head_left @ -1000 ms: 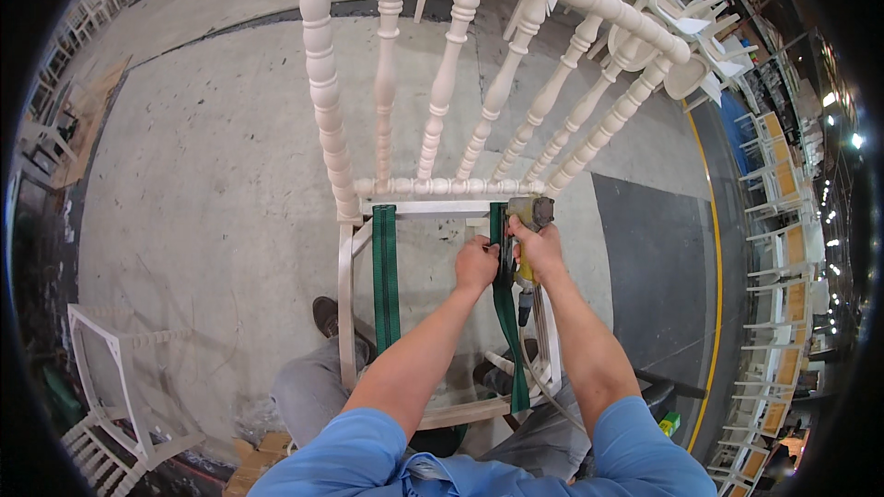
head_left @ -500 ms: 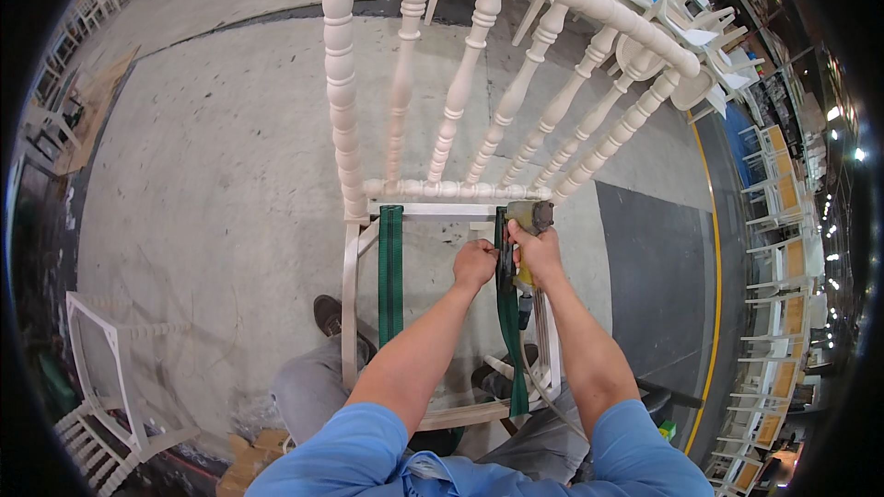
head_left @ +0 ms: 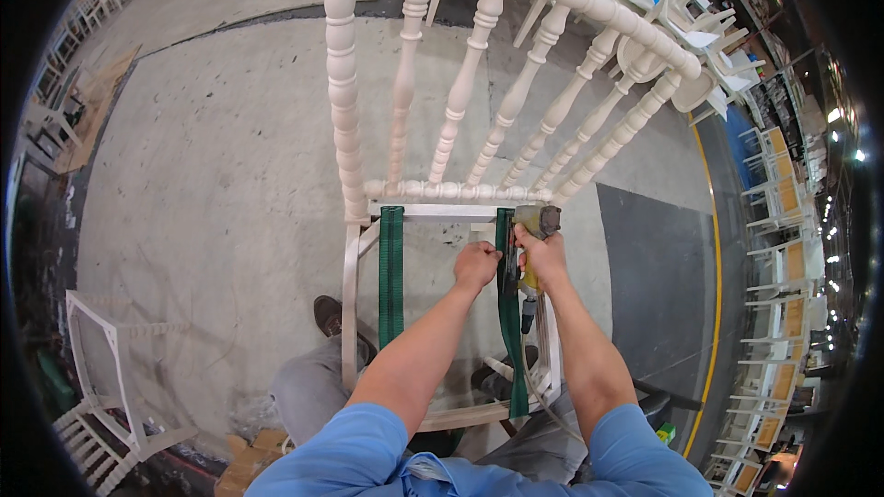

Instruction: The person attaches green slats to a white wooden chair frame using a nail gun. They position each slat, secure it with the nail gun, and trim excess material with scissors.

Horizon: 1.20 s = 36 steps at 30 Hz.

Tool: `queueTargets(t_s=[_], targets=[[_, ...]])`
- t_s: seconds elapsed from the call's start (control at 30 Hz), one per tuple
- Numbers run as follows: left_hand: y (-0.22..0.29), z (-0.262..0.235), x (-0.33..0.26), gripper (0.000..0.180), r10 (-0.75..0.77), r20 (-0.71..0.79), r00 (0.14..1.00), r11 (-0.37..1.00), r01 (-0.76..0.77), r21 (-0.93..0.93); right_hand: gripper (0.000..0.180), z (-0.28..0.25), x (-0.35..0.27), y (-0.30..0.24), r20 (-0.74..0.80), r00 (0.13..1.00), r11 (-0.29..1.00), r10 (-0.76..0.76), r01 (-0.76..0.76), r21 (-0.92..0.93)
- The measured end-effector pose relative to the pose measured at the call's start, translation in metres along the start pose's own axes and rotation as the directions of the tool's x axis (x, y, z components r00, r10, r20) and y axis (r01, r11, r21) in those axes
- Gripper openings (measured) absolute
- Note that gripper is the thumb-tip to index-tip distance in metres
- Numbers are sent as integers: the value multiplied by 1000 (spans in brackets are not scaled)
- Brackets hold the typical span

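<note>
My right hand (head_left: 545,258) is wrapped round the grip of a yellow-grey pneumatic staple gun (head_left: 536,219), its hose running down toward me. The gun is just right of a green webbing strap (head_left: 508,313), near the strap's far end on the seat frame's back rail (head_left: 442,213). My left hand (head_left: 477,265) is closed at the left edge of this strap, fingers pinched; the fingertips are too small to make out fully. A second green strap (head_left: 391,276) runs front to back along the frame's left side. The white chair's spindle back (head_left: 506,110) rises beyond the seat.
Another white chair frame (head_left: 124,377) lies at the lower left. White chairs (head_left: 773,267) stand in a row at the right, with more piled (head_left: 672,18) at the far right. My legs (head_left: 313,391) are either side of the seat frame. A cardboard piece (head_left: 249,465) lies near me.
My right hand and the staple gun have shifted slightly right, off the strap, so more of its far end shows. My left hand stays nearly in place.
</note>
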<state>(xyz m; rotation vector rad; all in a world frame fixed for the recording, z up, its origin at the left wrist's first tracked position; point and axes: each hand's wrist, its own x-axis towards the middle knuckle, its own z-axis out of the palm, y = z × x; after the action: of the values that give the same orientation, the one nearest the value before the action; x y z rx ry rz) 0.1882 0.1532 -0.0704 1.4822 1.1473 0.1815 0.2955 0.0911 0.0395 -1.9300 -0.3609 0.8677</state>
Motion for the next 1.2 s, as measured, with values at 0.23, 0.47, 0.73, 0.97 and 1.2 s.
queueTargets(t_s=[0.23, 0.47, 0.73, 0.97, 1.2], targets=[[0, 5, 1, 27, 57, -25, 998, 997, -58, -48, 26, -7, 3, 1, 45, 997, 998, -69, 68, 16], [1, 15, -18, 26, -156, 283, 946, 828, 282, -485, 27, -34, -20, -13, 34, 999, 997, 15, -18, 70], [20, 34, -114, 31, -90, 541, 836, 422, 524, -740, 33, -211, -200, -33, -228, 967, 993, 115, -111, 32], [-13, 45, -209, 36, -136, 641, 756, 452, 623, -639, 34, -365, -372, 56, -558, 784, 962, 272, -199, 189], [-51, 32, -289, 43, -240, 722, 648, 575, 695, -432, 42, -405, -428, 182, -455, 772, 839, 443, -178, 515]])
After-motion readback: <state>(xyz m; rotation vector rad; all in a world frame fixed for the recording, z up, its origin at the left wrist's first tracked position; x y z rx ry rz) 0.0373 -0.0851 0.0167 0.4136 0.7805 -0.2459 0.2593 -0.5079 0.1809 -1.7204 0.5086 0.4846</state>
